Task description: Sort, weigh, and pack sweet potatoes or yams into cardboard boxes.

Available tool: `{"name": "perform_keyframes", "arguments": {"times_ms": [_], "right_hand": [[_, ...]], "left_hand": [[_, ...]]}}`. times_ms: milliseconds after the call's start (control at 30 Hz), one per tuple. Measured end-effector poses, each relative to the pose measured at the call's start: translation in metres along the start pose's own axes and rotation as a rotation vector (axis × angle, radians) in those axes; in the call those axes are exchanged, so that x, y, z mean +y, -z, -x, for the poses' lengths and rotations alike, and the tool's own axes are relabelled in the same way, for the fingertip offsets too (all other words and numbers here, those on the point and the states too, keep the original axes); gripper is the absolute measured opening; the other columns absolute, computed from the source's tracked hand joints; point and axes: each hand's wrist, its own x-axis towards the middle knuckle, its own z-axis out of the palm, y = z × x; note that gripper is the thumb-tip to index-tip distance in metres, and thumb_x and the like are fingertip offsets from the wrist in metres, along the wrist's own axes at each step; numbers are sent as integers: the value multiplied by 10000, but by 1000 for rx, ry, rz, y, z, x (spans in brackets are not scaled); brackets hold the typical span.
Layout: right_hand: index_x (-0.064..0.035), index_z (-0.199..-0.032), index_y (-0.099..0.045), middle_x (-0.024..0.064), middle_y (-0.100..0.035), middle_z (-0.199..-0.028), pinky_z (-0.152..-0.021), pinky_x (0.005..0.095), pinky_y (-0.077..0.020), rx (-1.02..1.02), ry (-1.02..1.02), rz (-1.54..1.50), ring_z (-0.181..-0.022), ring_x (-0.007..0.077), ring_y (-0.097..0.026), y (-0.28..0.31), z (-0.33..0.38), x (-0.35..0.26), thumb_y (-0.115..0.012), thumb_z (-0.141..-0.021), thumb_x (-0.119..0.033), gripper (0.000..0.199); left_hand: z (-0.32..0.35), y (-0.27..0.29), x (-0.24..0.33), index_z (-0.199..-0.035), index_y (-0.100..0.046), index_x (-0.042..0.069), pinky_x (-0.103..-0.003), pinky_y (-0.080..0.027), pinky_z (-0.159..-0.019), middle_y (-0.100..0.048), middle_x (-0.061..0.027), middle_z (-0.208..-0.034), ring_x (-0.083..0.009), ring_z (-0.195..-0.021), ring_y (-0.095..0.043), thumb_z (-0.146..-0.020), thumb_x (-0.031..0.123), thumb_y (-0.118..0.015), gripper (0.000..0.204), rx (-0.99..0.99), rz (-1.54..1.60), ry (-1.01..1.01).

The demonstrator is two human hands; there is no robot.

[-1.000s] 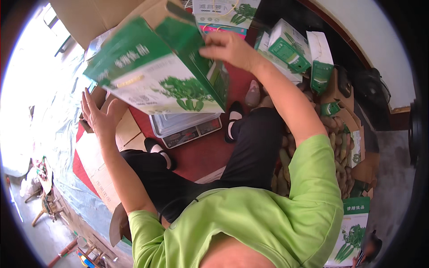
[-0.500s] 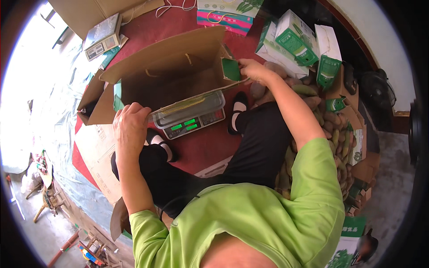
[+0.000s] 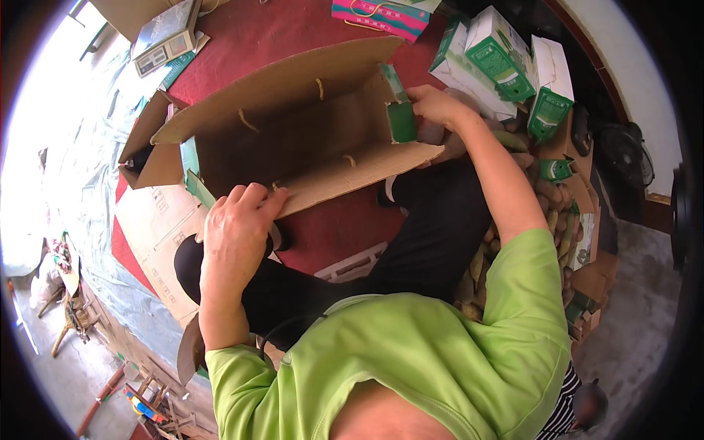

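Note:
In front of me a long brown cardboard box (image 3: 293,66) stands with its top open, the inside showing dark and bare. Yellow rope handles (image 3: 320,89) loop through its long walls, and green end flaps (image 3: 402,121) stick up at both ends. My left hand (image 3: 238,220) is closed over the near rim at the left corner, thumb along the edge. At the right end, my right hand (image 3: 438,107) grips the box beside the green flap; some of its fingertips are hidden.
Elongated brown and green produce (image 3: 551,194) lies heaped at my right. White-and-green cartons (image 3: 502,55) stand behind it, near a black fan (image 3: 623,154). A flat-topped scale (image 3: 165,40) sits far left, and flattened cardboard (image 3: 158,246) lies nearer. Someone's striped clothing (image 3: 563,403) shows at lower right.
The box has shifted toward me and right, and its near wall now leans outward. It covers the scale with green digits that showed between my feet. Both hands stay on the box.

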Motion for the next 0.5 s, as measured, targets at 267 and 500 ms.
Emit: {"name": "perform_keyframes", "arguments": {"times_ms": [267,500], "right_hand": [[-29,-1108,-604,84,-645,-960,-731,292,-461,-71,2,218,-854,160,-593,-4,-12,11,-511,-786,-19,335],[-26,-1083,-610,97,-642,-911,-635,312,-485,-44,-70,265,-801,166,-598,0,5,3,-509,-755,-35,343]], "left_hand": [[-1,-3,-2,-970,-647,120,-329,-442,-684,-532,-22,-787,-196,-775,-534,-703,54,-549,293,-9,-13,6],[-5,-4,-2,-942,-652,116,-344,-444,-704,-548,-34,-745,-212,-760,-541,-709,44,-540,268,43,-63,63]]}}
